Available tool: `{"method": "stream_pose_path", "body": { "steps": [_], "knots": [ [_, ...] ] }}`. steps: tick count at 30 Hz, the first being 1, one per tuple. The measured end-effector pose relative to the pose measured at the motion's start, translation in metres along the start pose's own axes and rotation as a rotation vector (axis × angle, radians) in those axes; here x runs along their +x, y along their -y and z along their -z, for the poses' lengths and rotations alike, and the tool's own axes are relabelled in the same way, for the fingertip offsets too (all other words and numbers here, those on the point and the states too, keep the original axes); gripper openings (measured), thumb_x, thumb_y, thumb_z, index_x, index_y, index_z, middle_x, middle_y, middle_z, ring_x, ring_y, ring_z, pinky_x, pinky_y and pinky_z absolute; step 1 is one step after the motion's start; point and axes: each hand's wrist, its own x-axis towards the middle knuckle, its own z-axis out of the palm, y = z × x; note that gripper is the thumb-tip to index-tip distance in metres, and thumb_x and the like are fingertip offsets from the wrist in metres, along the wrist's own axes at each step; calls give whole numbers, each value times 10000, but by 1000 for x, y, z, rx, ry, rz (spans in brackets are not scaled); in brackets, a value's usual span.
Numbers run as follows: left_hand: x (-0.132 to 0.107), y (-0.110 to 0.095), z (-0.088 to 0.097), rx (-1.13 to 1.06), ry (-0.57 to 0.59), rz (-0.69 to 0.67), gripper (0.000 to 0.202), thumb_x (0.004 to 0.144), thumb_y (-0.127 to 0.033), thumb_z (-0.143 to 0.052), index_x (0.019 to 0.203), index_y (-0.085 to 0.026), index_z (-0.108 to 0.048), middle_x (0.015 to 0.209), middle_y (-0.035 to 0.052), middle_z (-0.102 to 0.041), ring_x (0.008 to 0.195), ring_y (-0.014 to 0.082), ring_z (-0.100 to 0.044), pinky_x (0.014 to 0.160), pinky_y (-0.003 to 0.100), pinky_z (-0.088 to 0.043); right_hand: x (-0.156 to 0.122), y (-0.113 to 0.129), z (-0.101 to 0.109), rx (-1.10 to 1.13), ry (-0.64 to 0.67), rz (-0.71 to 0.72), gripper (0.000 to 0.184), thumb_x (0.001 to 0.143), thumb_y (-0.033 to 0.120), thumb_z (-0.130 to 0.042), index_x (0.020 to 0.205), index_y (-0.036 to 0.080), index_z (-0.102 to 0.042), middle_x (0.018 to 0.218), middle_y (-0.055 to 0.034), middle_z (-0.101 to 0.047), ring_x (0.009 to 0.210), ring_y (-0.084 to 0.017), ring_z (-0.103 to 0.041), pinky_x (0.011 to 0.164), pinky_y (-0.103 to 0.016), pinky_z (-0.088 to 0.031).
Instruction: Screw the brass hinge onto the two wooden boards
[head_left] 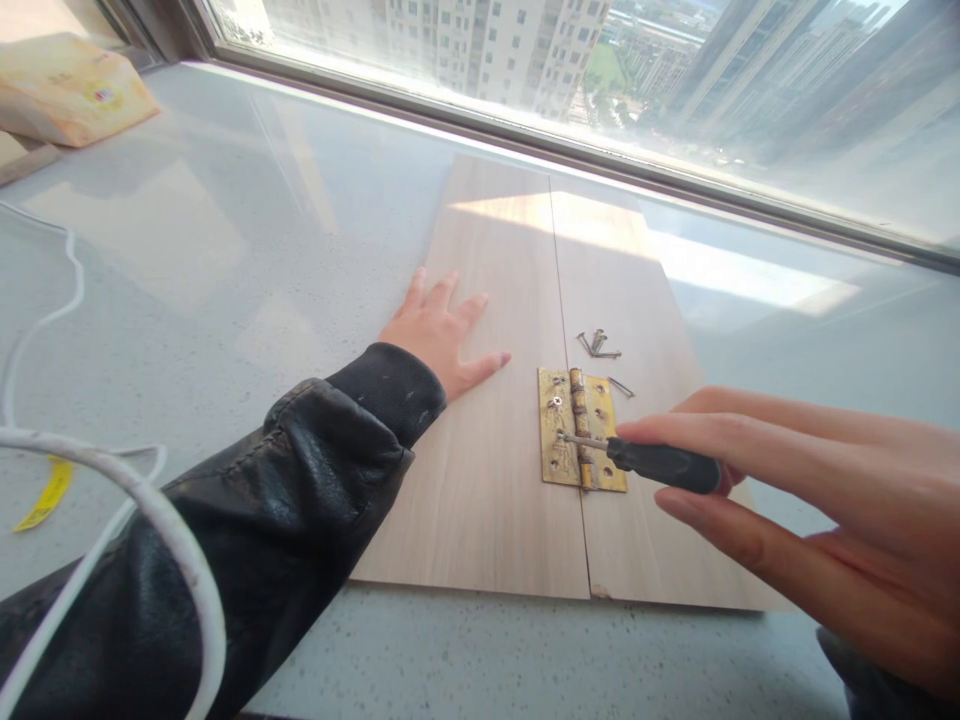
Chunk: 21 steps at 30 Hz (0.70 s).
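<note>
Two pale wooden boards [495, 500] lie side by side, with a thin seam between them. A worn brass hinge [583, 465] spans that seam, and some screws stand in its left leaf. My right hand [810, 490] grips the black handle of a screwdriver [664, 464], whose tip meets the left leaf at a screw or hole; I cannot tell which. Flat on the left board, fingers spread, rests my left hand [442, 330], left of the hinge. Several loose screws [598, 345] lie on the right board just above the hinge.
The boards rest on a speckled light countertop [247, 270] beneath a window [525, 70]. A white cable [172, 530] loops over my left sleeve in the foreground. A yellow tag [46, 495] is at the left, and a soft yellowish package [75, 90] sits at the upper left.
</note>
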Motion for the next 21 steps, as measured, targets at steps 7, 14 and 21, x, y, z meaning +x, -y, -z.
{"method": "stream_pose_path", "body": {
  "steps": [7,14,21],
  "knots": [
    [0,0,1,7,-4,-2,781,834,-664,-445,1448,-183,-425,1560,159,-270,1447,452,-132,1193,511,-131,-1,0,-6,-142,-50,8,160,928,362,-532,974,241,-626,829,-7,-693,590,-145,-602,478,-286,-387],
    [0,-1,2,1,-1,3,782,833,-665,-444,1450,-185,-422,1563,163,-269,1449,451,-130,1187,528,-143,12,6,-15,-217,-138,-34,315,930,394,-483,711,209,-614,518,27,-498,416,-117,-362,416,-296,-251],
    [0,0,2,-10,-6,-3,782,832,-656,-449,1448,-174,-429,1557,180,-271,1450,450,-130,1192,509,-134,14,14,-21,-272,-209,-104,460,879,398,-525,507,203,-336,429,47,-288,398,-82,-230,399,-263,-208]
  ]
}}
